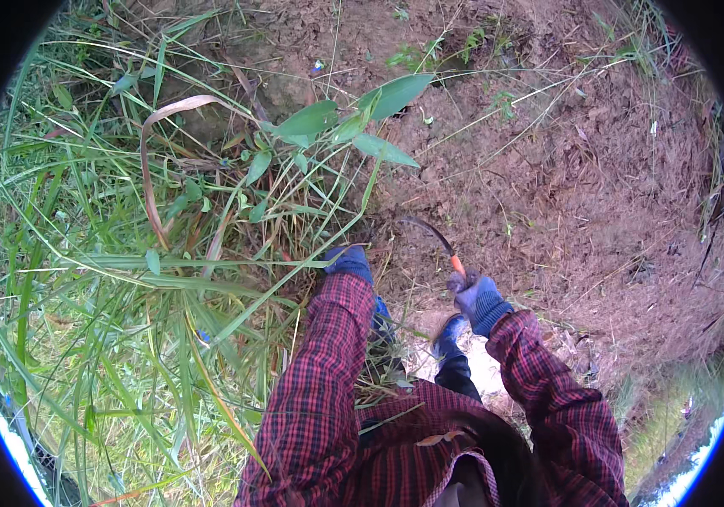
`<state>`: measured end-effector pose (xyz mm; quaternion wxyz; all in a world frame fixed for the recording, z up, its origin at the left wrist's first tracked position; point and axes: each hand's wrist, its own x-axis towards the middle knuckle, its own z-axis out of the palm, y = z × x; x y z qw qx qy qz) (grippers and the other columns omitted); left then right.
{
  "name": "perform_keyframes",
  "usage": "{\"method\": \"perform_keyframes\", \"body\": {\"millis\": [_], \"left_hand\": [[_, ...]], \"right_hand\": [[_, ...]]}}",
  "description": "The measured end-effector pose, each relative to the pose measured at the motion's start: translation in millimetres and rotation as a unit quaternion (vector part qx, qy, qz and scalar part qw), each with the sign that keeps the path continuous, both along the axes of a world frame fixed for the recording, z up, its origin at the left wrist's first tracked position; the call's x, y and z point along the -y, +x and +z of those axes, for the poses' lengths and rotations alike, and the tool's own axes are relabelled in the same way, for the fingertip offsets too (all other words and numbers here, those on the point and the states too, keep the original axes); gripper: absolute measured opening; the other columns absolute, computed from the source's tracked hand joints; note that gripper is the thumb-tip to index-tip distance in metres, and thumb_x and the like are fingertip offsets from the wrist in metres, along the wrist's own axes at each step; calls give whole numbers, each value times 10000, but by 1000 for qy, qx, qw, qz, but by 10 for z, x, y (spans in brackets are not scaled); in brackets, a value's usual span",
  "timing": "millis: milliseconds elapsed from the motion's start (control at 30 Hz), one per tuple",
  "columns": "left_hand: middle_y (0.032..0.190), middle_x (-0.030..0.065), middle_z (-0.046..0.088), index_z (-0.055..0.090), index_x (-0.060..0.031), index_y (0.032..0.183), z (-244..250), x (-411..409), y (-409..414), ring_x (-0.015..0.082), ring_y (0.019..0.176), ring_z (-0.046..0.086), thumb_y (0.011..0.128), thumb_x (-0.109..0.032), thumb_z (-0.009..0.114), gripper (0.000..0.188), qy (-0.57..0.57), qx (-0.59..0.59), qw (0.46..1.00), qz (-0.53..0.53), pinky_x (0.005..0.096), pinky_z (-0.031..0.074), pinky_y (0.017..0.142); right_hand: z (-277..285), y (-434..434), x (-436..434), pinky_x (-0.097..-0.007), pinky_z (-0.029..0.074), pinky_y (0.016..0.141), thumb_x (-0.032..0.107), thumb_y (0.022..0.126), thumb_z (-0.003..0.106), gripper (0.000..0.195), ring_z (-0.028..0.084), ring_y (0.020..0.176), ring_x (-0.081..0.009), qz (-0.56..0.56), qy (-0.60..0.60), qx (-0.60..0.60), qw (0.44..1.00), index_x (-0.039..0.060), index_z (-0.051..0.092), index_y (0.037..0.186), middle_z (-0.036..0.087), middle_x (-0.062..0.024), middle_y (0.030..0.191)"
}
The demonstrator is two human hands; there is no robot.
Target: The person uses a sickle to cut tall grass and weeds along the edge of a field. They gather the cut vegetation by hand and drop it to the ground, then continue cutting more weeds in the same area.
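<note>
My right hand (477, 299), in a bluish knit-cuffed work glove soiled at the fingers, is closed around the orange handle of a sickle (457, 263). The sickle's thin curved dark blade (428, 228) points up and left over the bare soil. At the edge of a tall grass clump (273, 234) is my left hand (348, 258), gloved the same way. Grass blades cross it and its fingers are hidden, so its grip does not show. Broad green leaves (311, 120) stand out above the clump, just beyond that hand.
Reddish-brown soil (565, 209) with cut stalks and dry litter spreads ahead and right. Dense long grass (83, 304) fills the left side. My blue boot (449, 336) is planted on the ground below the sickle. A bent dry leaf (146, 158) arches over the grass.
</note>
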<state>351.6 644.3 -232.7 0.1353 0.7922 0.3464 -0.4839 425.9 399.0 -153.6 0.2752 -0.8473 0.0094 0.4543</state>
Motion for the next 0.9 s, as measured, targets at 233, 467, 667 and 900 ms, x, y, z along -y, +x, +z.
{"method": "perform_keyframes", "body": {"millis": [233,467,667,900], "left_hand": [[1285,126,555,520,-142,1293,150,112,11,300,1164,553,940,-253,477,372,-24,19,1000,7,480,446,956],[1328,132,512,400,-158,1384,98,-188,-601,283,1171,543,947,-210,450,443,-24,-72,997,-35,471,466,924],[1294,138,539,440,-147,1355,262,175,-530,298,1161,548,945,-222,439,417,-85,-44,989,-116,469,474,901],[1216,149,587,546,-117,1240,663,182,-775,319,1090,588,899,-340,521,407,-56,58,996,-43,428,488,897]], "right_hand": [[-1262,405,-872,-369,450,621,380,896,486,413,598,704,-273,356,-107,102,923,53,546,1141,639,-217,885],[-619,-10,1560,-433,491,765,432,869,461,435,614,941,-367,262,-301,39,916,169,582,1193,633,-216,1026],[-458,-40,244,-467,503,732,537,856,435,463,619,881,-393,275,-68,161,945,211,585,1149,654,-161,984],[-772,-103,-1208,-460,497,814,482,879,429,463,632,934,-360,345,-106,96,928,100,604,1073,647,-195,1021]]}}
